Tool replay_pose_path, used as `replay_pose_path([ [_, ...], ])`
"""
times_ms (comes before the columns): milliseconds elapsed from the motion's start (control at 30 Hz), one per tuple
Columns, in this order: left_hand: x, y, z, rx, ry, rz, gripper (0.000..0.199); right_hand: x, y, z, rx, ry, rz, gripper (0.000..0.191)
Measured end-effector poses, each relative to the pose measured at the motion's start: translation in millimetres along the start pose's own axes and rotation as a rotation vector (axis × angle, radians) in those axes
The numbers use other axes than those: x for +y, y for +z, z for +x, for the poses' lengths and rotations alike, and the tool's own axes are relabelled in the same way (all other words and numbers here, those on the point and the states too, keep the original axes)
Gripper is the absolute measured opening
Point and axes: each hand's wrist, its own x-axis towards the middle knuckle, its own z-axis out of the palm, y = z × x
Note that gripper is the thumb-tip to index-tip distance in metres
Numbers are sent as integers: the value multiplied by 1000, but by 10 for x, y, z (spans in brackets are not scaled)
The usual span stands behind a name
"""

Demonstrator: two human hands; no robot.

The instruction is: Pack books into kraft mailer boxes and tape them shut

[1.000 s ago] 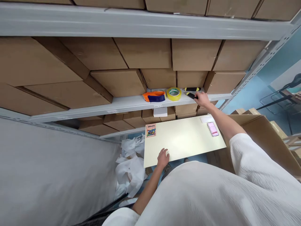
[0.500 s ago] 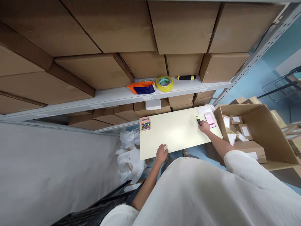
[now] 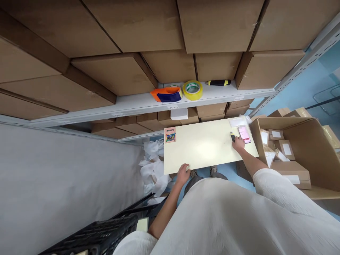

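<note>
My right hand (image 3: 238, 144) is closed around a black and yellow utility knife (image 3: 232, 136) at the right part of the cream tabletop (image 3: 202, 145). Right beside that hand lies a phone (image 3: 244, 134) with a pink screen. At the tabletop's near edge, toward the left, my left hand (image 3: 183, 173) rests with its fingers apart and nothing in it. A small pink booklet or card with a colourful picture (image 3: 170, 135) lies at the far left corner of the top.
Above the tabletop, a shelf (image 3: 138, 103) bears an orange and blue tape dispenser (image 3: 168, 94), a yellow tape roll (image 3: 192, 90), another utility knife (image 3: 218, 83) and cardboard boxes. An open carton (image 3: 313, 141) with small parcels stands at right. White wrapping (image 3: 155, 175) lies lower left, near a black crate (image 3: 114, 233).
The camera view has shifted, so the shelf and tabletop appear a little higher and further right. My right hand still grips the knife beside the phone; my left stays at the edge.
</note>
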Motion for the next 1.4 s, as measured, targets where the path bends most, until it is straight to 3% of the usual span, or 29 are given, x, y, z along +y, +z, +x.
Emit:
replay_pose_path([
  [100,-6,-41,58,32,-8,-12,43,-266,-139,-55,102,-111,65,31],
  [167,-11,-70,104,48,-5,-23,43,-608,-335,-75,162,-268,165,30],
  [300,-43,-165,208,79,21,-52,42,-1605,-967,-112,323,-644,380,32],
  [433,-119,-313,308,148,55,-89,41,-2668,-1707,-133,459,-961,399,37],
  [533,-208,-395,338,181,66,-120,40,-3257,-2141,-80,577,-1067,278,43],
  [667,-364,-404,320,216,56,-169,39,-3660,-2430,34,570,-1086,131,42],
  [833,-583,-350,312,238,85,-229,38,-3755,-2503,-37,510,-983,-33,44],
  [1067,-679,-339,451,216,168,-229,38,-3547,-2401,-539,540,-900,-94,37],
  [1200,-611,-317,547,194,221,-232,37,-3144,-2107,-808,550,-908,12,35],
  [1300,-533,-278,587,169,252,-235,37,-2723,-1760,-932,503,-909,81,35],
  [1400,-444,-234,601,131,273,-232,35,-2275,-1375,-953,433,-811,117,35],
])
